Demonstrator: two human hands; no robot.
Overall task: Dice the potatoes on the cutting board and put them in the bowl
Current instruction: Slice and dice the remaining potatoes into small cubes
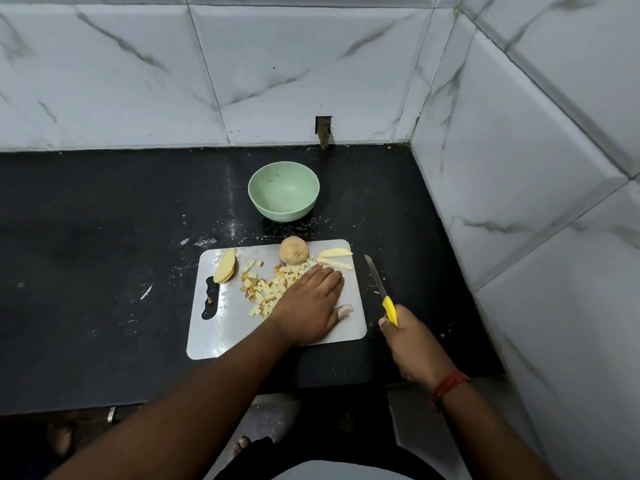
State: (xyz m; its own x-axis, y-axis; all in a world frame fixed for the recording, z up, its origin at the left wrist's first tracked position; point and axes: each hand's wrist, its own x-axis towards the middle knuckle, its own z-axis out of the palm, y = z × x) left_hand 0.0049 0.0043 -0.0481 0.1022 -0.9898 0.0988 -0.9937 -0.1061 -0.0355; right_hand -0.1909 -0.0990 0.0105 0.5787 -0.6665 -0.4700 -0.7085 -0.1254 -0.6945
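Note:
A grey cutting board (214,334) lies on the black counter. On it are a pile of diced potato (265,289), a whole potato (294,250) at the far edge, stacked slices (225,266) at the left and two potato strips (336,258) at the far right. My left hand (310,303) lies flat on the board with straight fingers against the right side of the dice. My right hand (414,344) grips a yellow-handled knife (381,289) just off the board's right edge, blade pointing away. A green bowl (283,192), with nothing in it, stands behind the board.
Marble-tiled walls close the counter (104,254) at the back and right, meeting in a corner. A small metal fitting (323,131) sticks out of the back wall above the bowl. The counter's front edge runs just below the board.

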